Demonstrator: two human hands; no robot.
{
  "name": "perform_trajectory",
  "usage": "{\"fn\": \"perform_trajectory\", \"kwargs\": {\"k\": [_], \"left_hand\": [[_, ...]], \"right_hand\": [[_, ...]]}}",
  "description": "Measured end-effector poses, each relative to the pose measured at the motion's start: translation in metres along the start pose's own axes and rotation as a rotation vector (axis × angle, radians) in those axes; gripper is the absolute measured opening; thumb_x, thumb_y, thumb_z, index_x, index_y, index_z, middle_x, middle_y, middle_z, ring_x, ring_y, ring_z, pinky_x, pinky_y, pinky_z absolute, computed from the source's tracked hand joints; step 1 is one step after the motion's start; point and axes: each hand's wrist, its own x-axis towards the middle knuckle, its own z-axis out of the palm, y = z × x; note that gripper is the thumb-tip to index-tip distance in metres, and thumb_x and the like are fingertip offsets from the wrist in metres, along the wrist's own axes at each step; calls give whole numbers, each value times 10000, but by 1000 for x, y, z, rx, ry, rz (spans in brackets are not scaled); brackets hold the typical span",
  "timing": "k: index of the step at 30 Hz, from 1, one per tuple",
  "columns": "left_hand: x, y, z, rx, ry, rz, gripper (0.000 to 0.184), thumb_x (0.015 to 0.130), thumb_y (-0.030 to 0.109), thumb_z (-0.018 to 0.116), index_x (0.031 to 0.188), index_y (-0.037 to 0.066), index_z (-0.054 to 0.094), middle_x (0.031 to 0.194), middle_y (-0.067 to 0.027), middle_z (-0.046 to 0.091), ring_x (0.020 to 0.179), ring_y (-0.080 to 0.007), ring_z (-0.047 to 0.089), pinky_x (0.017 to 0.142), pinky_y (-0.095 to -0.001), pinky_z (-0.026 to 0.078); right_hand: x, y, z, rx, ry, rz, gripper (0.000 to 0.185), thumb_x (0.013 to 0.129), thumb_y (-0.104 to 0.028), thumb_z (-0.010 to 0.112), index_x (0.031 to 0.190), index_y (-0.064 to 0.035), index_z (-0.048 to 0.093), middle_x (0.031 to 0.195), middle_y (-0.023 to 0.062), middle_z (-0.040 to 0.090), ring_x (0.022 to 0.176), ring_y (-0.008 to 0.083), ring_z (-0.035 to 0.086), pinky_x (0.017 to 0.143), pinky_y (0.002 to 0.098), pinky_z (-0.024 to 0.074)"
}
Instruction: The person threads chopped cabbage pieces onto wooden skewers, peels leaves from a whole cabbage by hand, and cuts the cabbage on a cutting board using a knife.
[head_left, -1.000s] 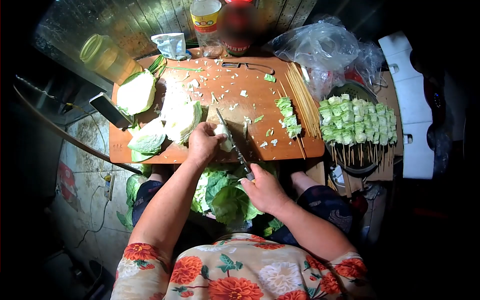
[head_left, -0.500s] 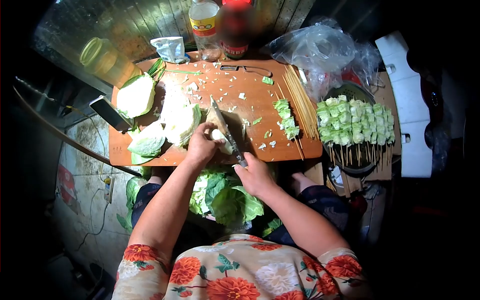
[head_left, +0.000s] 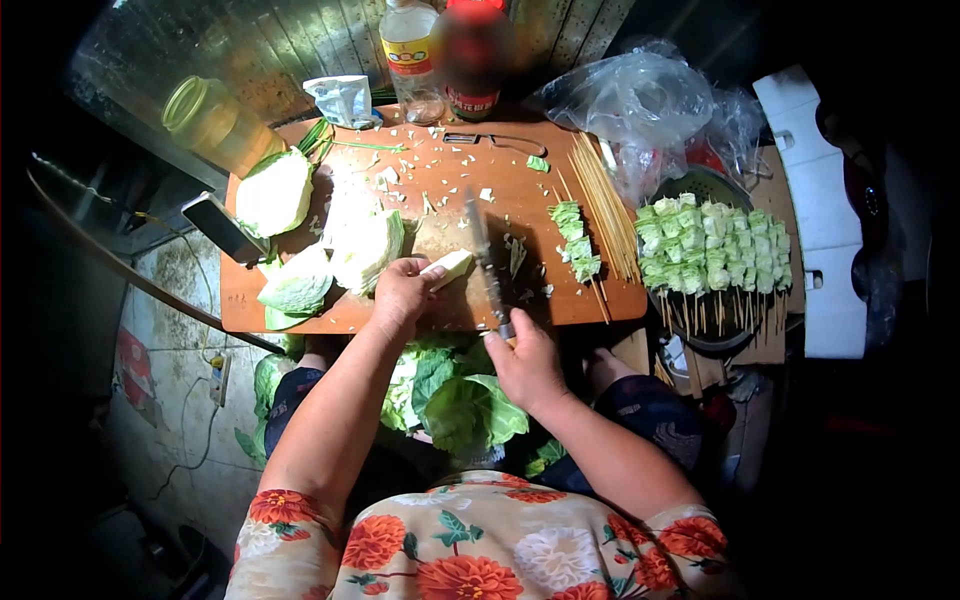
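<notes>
My left hand (head_left: 402, 291) grips a pale wedge of cabbage (head_left: 453, 268) over the near part of the wooden board (head_left: 300, 315). In my right hand (head_left: 525, 358) is the handle of a knife (head_left: 486, 262), its blade slanting away from me, just right of the wedge and apart from it. Cut cabbage shreds (head_left: 516, 255) lie beyond the blade. Left of my left hand sit a large cut cabbage piece (head_left: 368, 252), a smaller green-edged piece (head_left: 297, 279) and a cabbage half (head_left: 275, 193).
Bare bamboo sticks (head_left: 603, 205) and one cabbage skewer (head_left: 573, 240) lie on the board's right. Several filled skewers (head_left: 712, 245) rest over a dark pan. A phone (head_left: 222, 228), jar (head_left: 215, 122) and bottle (head_left: 408, 60) stand around the board. Loose leaves (head_left: 475, 410) are below its edge.
The knife has moved right, away from the wedge, with my right hand shifting slightly right and nearer me. The wedge, still in my left hand, now lies more sideways.
</notes>
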Motion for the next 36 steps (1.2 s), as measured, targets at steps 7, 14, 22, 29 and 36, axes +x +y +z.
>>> {"fn": "perform_trajectory", "kwargs": {"k": [7, 14, 22, 29, 36], "left_hand": [[-2, -1, -1, -12, 13, 16, 205, 878, 100, 677, 1020, 7, 563, 887, -77, 637, 666, -154, 614, 553, -263, 527], [2, -7, -2, -1, -7, 56, 188, 868, 72, 678, 1007, 9, 569, 849, -59, 628, 642, -133, 590, 540, -250, 501], [-1, -3, 0, 63, -1, 53, 198, 858, 53, 684, 1018, 2, 578, 849, -63, 633, 653, -134, 586, 557, -260, 501], [-12, 1, 3, 79, 17, 84, 197, 864, 57, 678, 1027, 1, 583, 890, -64, 647, 684, -124, 594, 590, -264, 517], [-6, -11, -14, -86, -7, 4, 198, 856, 27, 639, 1044, 33, 576, 855, -54, 647, 633, -130, 592, 561, -261, 523]], "right_hand": [[-12, -8, -7, 47, -216, 38, 307, 859, -240, 594, 1024, 11, 527, 967, 223, 607, 911, 407, 582, 781, 447, 464], [-7, -5, -12, 10, -272, 47, 346, 858, -236, 597, 1066, 36, 542, 992, 249, 617, 933, 417, 592, 806, 448, 475], [9, -10, -20, -26, -355, 75, 281, 854, -223, 594, 994, 14, 540, 915, 254, 616, 879, 428, 593, 770, 465, 471], [24, 1, 13, -144, -309, 120, 248, 842, -228, 595, 942, -6, 550, 857, 209, 624, 830, 394, 613, 758, 471, 478], [14, 8, 16, -79, -207, 77, 283, 851, -231, 600, 1037, -22, 563, 807, 153, 612, 752, 305, 615, 685, 393, 472]]}}
